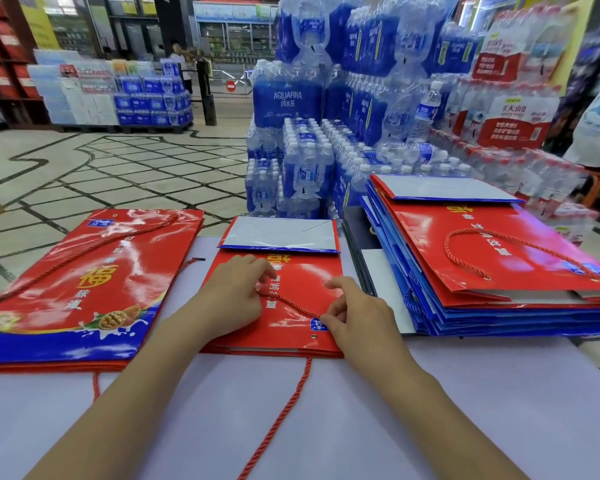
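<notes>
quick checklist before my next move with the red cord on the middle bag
1. Left hand grips the red cord: ok.
2. Right hand pinches the same cord near the eyelet: ok.
3. Eyelet uncovered and in view: ok.
4. Middle bag lies flat on the table: ok.
5. State of the cord's tip, hidden in the right hand: cannot tell.
6. Second cord trails loose from under the bag toward you and may snag: not ok.
</notes>
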A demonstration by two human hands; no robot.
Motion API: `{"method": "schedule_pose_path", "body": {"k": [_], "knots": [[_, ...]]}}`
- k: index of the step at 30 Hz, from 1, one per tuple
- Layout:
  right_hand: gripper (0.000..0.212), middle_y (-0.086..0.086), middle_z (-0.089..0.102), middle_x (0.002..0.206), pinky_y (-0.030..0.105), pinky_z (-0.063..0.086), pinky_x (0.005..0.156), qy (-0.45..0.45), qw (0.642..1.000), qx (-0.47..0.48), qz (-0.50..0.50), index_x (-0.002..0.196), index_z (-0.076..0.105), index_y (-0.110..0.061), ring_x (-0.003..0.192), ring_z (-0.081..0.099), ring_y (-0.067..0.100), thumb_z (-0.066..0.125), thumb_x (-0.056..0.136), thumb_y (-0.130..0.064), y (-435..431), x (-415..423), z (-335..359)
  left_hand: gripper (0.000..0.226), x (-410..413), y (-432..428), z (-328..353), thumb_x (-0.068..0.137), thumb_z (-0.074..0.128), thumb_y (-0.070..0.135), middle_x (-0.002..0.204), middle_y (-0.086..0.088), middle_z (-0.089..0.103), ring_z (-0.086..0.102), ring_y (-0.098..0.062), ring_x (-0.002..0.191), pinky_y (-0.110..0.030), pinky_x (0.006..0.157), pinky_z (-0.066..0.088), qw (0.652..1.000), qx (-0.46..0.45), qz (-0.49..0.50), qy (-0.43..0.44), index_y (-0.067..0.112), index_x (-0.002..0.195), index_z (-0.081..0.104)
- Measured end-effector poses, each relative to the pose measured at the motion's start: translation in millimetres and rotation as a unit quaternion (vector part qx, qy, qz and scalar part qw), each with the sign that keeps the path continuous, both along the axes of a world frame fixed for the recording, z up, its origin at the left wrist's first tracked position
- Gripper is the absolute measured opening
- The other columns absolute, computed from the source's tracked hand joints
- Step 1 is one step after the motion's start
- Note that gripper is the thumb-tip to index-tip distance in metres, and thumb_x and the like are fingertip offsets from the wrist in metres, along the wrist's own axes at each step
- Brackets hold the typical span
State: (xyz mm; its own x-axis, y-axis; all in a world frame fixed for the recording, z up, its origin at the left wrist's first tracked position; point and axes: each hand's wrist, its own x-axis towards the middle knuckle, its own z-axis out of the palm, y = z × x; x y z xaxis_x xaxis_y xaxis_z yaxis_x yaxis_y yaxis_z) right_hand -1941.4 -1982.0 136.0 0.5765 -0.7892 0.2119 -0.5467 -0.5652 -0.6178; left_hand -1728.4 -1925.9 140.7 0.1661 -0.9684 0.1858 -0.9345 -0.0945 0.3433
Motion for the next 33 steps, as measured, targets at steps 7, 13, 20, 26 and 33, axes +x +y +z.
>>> {"method": "schedule_pose_path", "body": {"k": [7,13,20,26,33], "knots": [[0.05,-0.014,0.062,0.08,0.03,0.051,0.084,-0.015,1.0,0.011,0.012,0.133,0.044,-0.027,0.083,0.061,0.01,0.06,0.091,-0.007,0,-3,0,0.017,-33,-5,-10,0.091,0.065,0.027,0.097,0.015,0.058,0.048,0.0,0.093,-0.017,0.083,0.04,0.985,-0.01,-0.165,0.043,0.025,0.107,0.067],[0.036,-0.012,0.063,0.081,0.028,0.053,0.079,-0.045,0.999,0.015,0.004,0.119,0.046,-0.028,0.081,0.061,0.006,0.061,0.092,-0.01,0,-2,-1,0.004,-36,-2,-6,0.092,0.063,0.03,0.092,0.013,0.058,0.052,-0.003,0.087,-0.016,0.074,0.042,0.988,-0.012,-0.137,0.072,0.027,0.093,0.061],[0.006,-0.011,0.06,0.094,0.024,0.046,0.08,0.024,0.997,-0.058,0.055,0.09,0.065,-0.02,0.088,0.054,0.006,0.063,0.091,-0.026,-3,-7,-2,0.019,-29,4,9,0.092,0.063,0.018,0.08,0.02,0.07,0.061,0.002,0.08,-0.008,0.069,0.039,0.979,-0.033,-0.106,0.173,0.029,0.107,0.063],[0.036,-0.02,0.056,0.123,0.014,0.037,0.095,0.141,0.977,-0.008,0.157,0.119,0.064,-0.03,0.112,0.047,-0.001,0.065,0.088,-0.048,-8,-30,16,0.011,-27,7,14,0.087,0.071,0.018,0.075,0.033,0.063,0.057,0.006,0.075,-0.006,0.066,0.037,0.979,-0.042,-0.111,0.163,0.026,0.093,0.074],[0.03,-0.019,0.065,0.111,0.026,0.048,0.095,0.07,0.988,0.026,0.132,0.105,0.073,-0.03,0.104,0.057,-0.002,0.074,0.08,-0.045,-11,-32,10,0.009,-34,12,20,0.089,0.067,0.015,0.07,0.033,0.062,0.057,0.009,0.069,-0.005,0.061,0.038,0.973,0.03,-0.16,0.162,0.022,0.091,0.073]]}}
